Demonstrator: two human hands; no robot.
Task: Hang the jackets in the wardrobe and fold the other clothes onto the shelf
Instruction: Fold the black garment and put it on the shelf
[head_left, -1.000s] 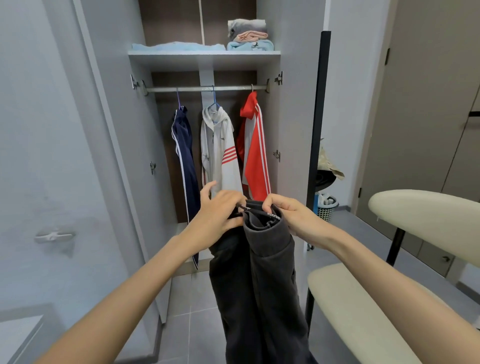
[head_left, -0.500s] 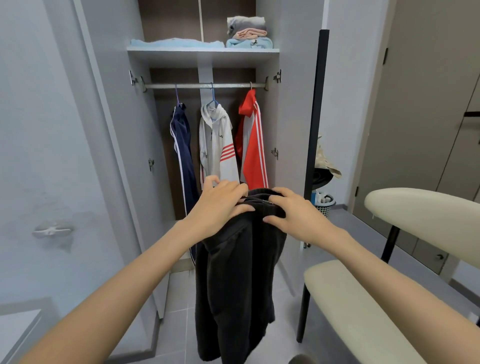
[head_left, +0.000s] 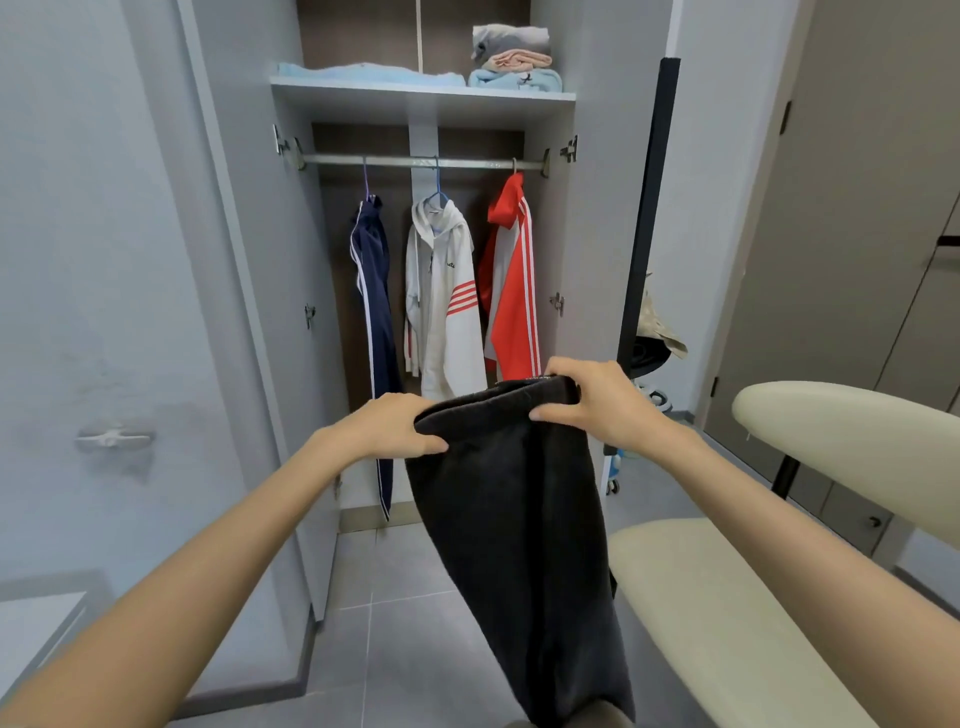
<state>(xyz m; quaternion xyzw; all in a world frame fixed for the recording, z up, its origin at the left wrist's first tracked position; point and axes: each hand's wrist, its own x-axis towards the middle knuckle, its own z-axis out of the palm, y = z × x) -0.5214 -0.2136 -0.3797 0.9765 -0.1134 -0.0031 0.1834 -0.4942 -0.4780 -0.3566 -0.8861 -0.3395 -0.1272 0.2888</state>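
cream chair (head_left: 727, 613) right | grey tile floor (head_left: 395, 597) | beige hat (head_left: 657, 327) on black post (head_left: 649, 208) | brown door (head_left: 857, 208) far right

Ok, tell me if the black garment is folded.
Not yet: the black garment hangs long from its top edge, gripped by left hand and right hand.

folded clothes (head_left: 514, 57) lay on shelf (head_left: 421, 96) at 12 o'clock | jackets (head_left: 441, 301) hung below on rail (head_left: 395, 161) | chair (head_left: 727, 597) stood at 4 o'clock

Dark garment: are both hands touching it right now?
Touching. Head view shows the left hand and right hand each gripping the top edge of the dark garment.
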